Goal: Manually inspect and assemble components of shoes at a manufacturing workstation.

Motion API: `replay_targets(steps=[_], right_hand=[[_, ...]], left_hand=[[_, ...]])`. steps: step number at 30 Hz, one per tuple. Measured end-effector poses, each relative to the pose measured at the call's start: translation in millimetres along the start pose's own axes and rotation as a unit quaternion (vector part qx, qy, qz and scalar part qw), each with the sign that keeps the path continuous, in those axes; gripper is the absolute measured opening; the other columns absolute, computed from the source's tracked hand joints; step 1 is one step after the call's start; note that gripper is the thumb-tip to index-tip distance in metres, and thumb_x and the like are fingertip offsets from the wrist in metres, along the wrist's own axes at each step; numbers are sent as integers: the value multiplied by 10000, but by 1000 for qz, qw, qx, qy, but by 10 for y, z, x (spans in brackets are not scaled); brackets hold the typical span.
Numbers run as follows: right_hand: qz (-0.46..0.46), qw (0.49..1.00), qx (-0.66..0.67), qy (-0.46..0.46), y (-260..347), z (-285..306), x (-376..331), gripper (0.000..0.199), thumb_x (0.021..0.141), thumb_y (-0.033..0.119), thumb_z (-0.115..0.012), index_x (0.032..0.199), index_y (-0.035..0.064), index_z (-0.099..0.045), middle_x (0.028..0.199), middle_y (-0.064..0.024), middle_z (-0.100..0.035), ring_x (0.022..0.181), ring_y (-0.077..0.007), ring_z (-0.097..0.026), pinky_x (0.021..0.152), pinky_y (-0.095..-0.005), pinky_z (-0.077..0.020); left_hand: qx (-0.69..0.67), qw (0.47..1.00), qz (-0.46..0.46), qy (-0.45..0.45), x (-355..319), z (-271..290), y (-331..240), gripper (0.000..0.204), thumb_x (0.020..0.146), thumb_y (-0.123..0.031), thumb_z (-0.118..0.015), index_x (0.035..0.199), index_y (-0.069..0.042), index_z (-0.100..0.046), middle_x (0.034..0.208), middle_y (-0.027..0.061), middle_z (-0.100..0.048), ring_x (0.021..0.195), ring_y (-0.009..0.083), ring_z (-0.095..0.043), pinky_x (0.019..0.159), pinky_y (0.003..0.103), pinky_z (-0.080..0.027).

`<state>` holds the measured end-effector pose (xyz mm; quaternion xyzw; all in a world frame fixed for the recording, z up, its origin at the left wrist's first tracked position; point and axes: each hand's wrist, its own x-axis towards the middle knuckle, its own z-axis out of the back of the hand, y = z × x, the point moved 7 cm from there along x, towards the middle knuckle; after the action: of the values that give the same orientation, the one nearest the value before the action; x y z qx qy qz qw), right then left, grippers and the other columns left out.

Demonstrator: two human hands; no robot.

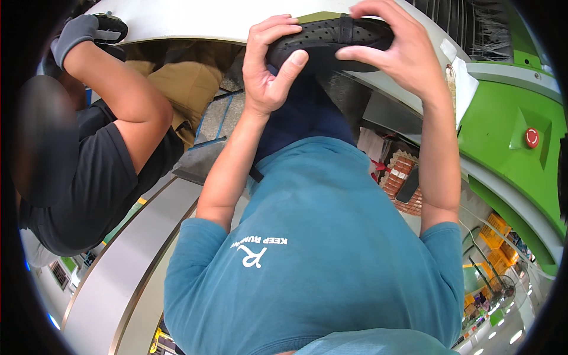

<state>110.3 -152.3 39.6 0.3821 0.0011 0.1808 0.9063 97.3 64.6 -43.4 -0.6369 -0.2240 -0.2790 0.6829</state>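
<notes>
A black shoe (319, 36) with small round holes and a strap across it is held up at the far edge of the view, over the white table. My left hand (269, 65) grips its left end, fingers over the top and thumb on the near side. Around its right end curls my right hand (402, 53), with the thumb against the near side and the fingers arched over the top by the strap. The palms hide parts of both ends.
At the left a co-worker's grey-gloved hand (77, 35) holds a dark shoe (112, 26) over the white table (183, 21). A green machine (503, 124) with a red button (532, 138) stands at my right, near dark bristles (491, 29). A phone (408, 184) lies below the table.
</notes>
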Motion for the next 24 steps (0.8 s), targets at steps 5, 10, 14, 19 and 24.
replay_targets(steps=[5, 10, 14, 19, 24], right_hand=[[50, 993, 10, -106, -279, 173, -383, 393, 772, 162, -928, 1092, 57, -727, 1288, -71, -728, 1223, -212, -667, 1097, -356, -473], [48, 992, 58, -97, -274, 169, -373, 346, 782, 144, -924, 1055, 49, -734, 1222, -90, -717, 1150, -234, -673, 1018, -354, -508], [4, 992, 109, -62, -193, 171, -285, 307, 756, 91, -925, 987, 29, -733, 1202, -119, -688, 1116, -255, -667, 965, -351, -520], [36, 994, 102, -30, -161, 183, -172, 393, 717, 96, -944, 1027, 30, -712, 1193, -116, -699, 1109, -246, -672, 979, -358, -527], [-33, 988, 151, -31, -396, 176, -129, 518, 687, 104, -977, 1101, 20, -678, 1183, -98, -718, 1106, -207, -679, 1008, -336, -535]], left_hand=[[76, 996, -38, -12, 167, -39, -296, 185, 900, -57, -771, 1082, -80, -783, 1251, 98, -723, 1262, 284, -632, 1067, 405, -503], [259, 963, -33, 67, 421, -296, -614, 221, 791, -97, -875, 990, -55, -787, 1110, 114, -749, 1049, 317, -704, 959, 440, -540], [246, 964, 3, 104, 514, -315, -667, 281, 744, -112, -908, 988, -48, -784, 1096, 124, -747, 1011, 330, -709, 940, 461, -544], [174, 975, -98, 98, 592, -487, -522, 444, 669, -183, -935, 1048, -57, -742, 1160, 109, -732, 1095, 329, -693, 985, 475, -537], [156, 953, -249, 67, 642, -534, -666, 522, 626, -197, -928, 1076, -69, -695, 1186, 94, -716, 1145, 324, -680, 1002, 472, -541]])
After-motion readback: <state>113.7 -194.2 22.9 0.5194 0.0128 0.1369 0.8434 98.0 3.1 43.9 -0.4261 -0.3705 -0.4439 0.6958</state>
